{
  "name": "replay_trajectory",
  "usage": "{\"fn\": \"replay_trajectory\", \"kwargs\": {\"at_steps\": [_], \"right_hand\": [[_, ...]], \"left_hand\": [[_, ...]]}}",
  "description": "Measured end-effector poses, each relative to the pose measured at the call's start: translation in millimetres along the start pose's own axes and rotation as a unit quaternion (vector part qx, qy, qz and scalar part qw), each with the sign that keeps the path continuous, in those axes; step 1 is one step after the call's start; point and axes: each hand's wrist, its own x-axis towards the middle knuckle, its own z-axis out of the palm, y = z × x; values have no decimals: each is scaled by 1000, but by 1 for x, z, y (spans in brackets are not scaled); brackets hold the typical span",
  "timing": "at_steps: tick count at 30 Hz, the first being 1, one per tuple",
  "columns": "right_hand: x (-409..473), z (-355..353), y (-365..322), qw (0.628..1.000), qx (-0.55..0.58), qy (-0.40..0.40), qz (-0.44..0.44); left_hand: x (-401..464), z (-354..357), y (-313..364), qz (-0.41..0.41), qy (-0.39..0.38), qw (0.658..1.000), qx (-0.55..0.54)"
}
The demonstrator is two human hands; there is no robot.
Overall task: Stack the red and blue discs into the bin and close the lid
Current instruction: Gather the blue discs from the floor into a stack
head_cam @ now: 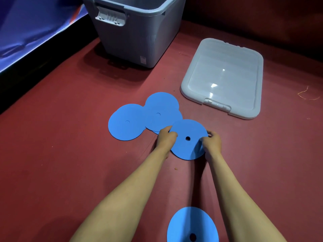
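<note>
A blue disc (185, 145) with a centre hole is tilted up off the red floor, held at both sides. My left hand (165, 137) pinches its left edge and my right hand (210, 143) pinches its right edge. Behind it lie several overlapping blue discs (158, 112), one of them further left (125, 122). Another blue disc (192, 224) lies near the bottom edge between my forearms. The grey bin (132, 32) stands open at the back. Its clear lid (223, 77) lies flat on the floor to the right. No red disc is visible.
The red floor mat (61, 145) spreads around the discs. A blue sheet (26, 28) slopes down at the far left beside a dark gap. A thin thread (305, 95) lies at the right edge.
</note>
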Motion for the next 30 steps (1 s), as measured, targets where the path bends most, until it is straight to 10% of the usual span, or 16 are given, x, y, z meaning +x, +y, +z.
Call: {"fn": "replay_trajectory", "kwargs": {"at_steps": [30], "right_hand": [[-40,-11,-37,990,123,-17,-63]], "left_hand": [[-24,-27,25,26,8,997,-65]]}}
